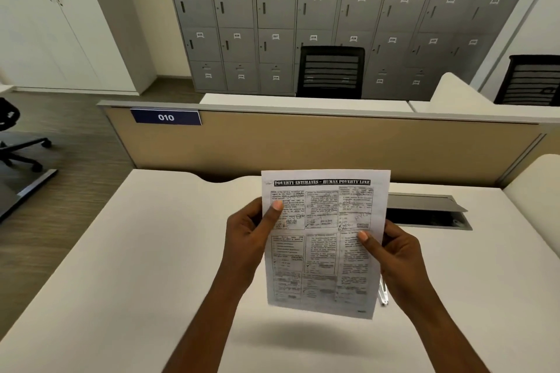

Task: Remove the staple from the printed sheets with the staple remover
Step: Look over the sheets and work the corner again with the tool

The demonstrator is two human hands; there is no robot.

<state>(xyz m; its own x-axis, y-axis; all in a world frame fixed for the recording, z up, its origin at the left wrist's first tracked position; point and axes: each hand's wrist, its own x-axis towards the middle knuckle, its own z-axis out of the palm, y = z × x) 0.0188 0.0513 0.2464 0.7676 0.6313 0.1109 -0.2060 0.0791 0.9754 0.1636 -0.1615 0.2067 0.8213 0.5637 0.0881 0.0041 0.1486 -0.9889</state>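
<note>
The printed sheets (324,239) are held upright above the white desk (127,266), printed side facing me, headed "Poverty Estimates". My left hand (251,236) grips their left edge, thumb on the front. My right hand (394,251) grips the right edge, thumb on the front as well. A small dark mark at the sheets' top left corner (268,182) may be the staple. A slim metal tool, perhaps the staple remover (383,294), lies on the desk, mostly hidden behind the sheets and under my right hand.
A cable tray with its grey lid raised (430,210) is set into the desk at the back right. A beige partition with a "010" sign (166,117) bounds the far edge. Black chairs (331,71) and grey lockers stand beyond.
</note>
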